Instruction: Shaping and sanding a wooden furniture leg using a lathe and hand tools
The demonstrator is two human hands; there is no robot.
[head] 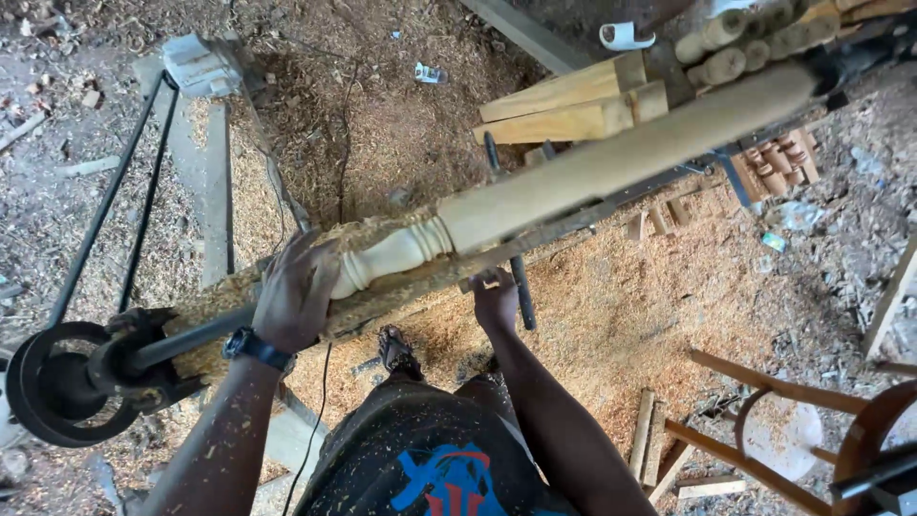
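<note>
Two hands worked the lathe: the left hand [296,291] was wrapped over the turned end of the pale wooden spindle [611,158], which lay mounted across the frame. The right hand [497,301] gripped the dark tool handle [521,291] just below, above the sawdust-covered floor [611,315].

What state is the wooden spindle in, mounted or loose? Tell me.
Mounted: the wooden spindle lies horizontally along the lathe bed, left hand resting on its turned end.

small crumpled silvery-blue wrapper [430,73] on the sawdust near the top, another crumpled clear-green wrapper [774,241] at right, no signs or screens
</note>
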